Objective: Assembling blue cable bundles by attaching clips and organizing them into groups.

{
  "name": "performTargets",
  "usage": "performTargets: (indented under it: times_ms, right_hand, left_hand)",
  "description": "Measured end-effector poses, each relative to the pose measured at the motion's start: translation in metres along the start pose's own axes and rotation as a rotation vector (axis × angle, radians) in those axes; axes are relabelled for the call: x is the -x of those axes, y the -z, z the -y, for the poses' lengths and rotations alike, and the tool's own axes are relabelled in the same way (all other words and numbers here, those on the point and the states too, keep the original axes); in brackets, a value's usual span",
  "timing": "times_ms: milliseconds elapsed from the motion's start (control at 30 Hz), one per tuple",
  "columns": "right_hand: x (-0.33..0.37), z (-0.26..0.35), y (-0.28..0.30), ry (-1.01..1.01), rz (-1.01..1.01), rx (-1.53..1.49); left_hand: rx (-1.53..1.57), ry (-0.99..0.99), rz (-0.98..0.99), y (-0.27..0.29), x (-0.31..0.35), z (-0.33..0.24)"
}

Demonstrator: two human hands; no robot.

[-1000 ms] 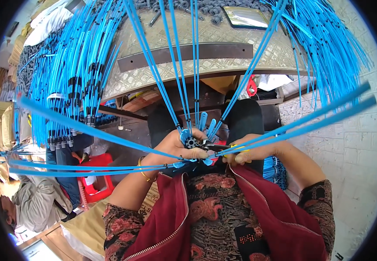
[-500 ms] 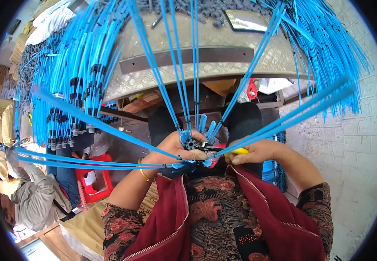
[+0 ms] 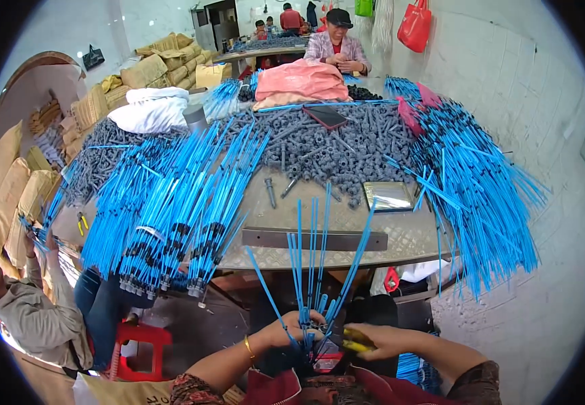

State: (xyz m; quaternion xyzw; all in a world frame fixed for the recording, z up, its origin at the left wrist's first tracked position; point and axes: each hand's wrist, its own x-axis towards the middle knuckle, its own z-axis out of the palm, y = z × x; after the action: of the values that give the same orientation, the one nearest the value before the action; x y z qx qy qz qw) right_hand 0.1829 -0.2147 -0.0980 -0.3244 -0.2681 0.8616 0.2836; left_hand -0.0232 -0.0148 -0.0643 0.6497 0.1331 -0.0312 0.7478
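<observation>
My left hand (image 3: 292, 329) is closed round the base of a fan of thin blue rods (image 3: 313, 256) above my lap. The rods rise from the grip toward the table's front edge, a few leaning outward. A dark round hub at their lower ends is mostly hidden by my fingers. Just right of the bundle, my right hand (image 3: 388, 341) is wrapped round yellow-handled pliers (image 3: 354, 344); the jaws cannot be made out. Below the bundle, a small red object (image 3: 327, 363) shows near my lap.
Ahead stands a table (image 3: 407, 239) with blue rod bundles (image 3: 164, 209) at left, more rods (image 3: 485, 196) at right and a heap of grey plastic parts (image 3: 333, 152). A metal bar (image 3: 313, 240) lies along its front. People work at left and at the far side.
The view has tilted up, bringing the tabletop and room into sight. The rods now look narrower and more upright. My right hand, still holding the pliers, has drawn slightly away from the hub.
</observation>
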Motion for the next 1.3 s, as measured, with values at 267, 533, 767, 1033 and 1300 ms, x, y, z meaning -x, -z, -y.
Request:
performTargets:
  times_ms: [267, 533, 767, 1033, 1300]
  right_hand:
    - [0.019, -0.009, 0.019, -0.155, -0.091, 0.002]
    - [0.034, 0.037, -0.040, 0.156, -0.540, 1.187]
    - [0.012, -0.061, -0.005, 0.029, -0.171, -0.229]
    - [0.027, -0.005, -0.063, 0.126, -0.638, 0.999]
    - [0.018, 0.030, -0.065, 0.081, -0.631, 0.469]
  left_hand:
    - [-0.141, -0.176, 0.118, -0.003, -0.015, -0.006]
    - [-0.023, -0.046, 0.076, -0.007, -0.009, 0.002]
    - [-0.100, -0.028, 0.212, -0.017, -0.002, -0.005]
    - [-0.247, -0.241, 0.084, -0.011, -0.015, 0.000]
    - [-0.250, -0.205, 0.074, 0.009, -0.014, 0.005]
